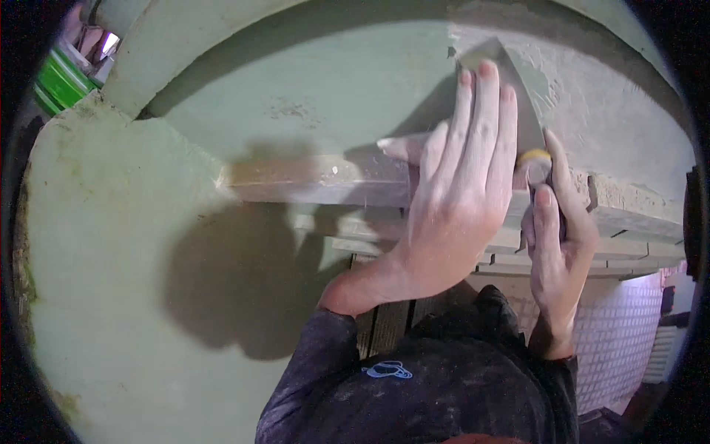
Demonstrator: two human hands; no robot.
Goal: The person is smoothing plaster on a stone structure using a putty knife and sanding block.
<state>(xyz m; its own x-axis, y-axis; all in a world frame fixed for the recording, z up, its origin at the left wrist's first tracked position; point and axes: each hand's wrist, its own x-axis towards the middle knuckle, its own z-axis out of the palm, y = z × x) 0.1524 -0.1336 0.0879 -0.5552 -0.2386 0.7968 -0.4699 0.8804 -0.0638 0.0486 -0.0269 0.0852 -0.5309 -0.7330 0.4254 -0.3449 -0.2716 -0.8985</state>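
One tilt of our right hand (558, 255), clamped on the scraper (528, 122), could gouge the grey coating (603, 96) right of our left hand (460, 185), flat against its blade (497, 51).

Bright green object (63, 81) at upper left, pale gridded surface (614, 337) at lower right.

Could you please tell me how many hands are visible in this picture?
2. The left hand lies over the scraper, fingers extended; the right hand, farther right, has the scraper's handle in its grip. Neither is fully hidden, and no others show.
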